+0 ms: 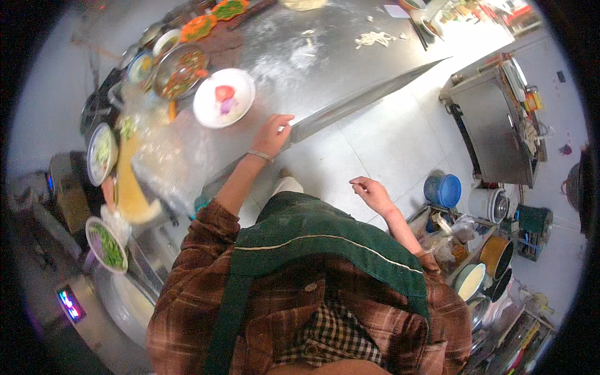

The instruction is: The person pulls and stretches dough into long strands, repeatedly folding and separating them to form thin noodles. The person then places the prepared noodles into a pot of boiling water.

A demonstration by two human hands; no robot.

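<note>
My left hand (273, 135) is at the near edge of a flour-dusted steel worktable (300, 89), a bracelet on its wrist. Its fingers are bent and apart, with nothing seen in them. Just beyond that hand stands a white bowl (241, 93) holding a red piece, perhaps tomato, and a purple piece, perhaps onion. Over the tiled floor (370, 136), away from the table, hangs my right hand (374, 194). Its fingers are loosely curled and a little apart, and I see no object there. Strips of dough (375, 39) lie farther along the table.
A metal bowl of mixed chopped food (180, 72) and orange plates (199, 28) crowd the table's left. A yellow cutting board (133, 187) and a basket of greens (107, 246) are nearer. To my right stand a steel cabinet (492, 126), a blue bucket (442, 191) and several pots (496, 257).
</note>
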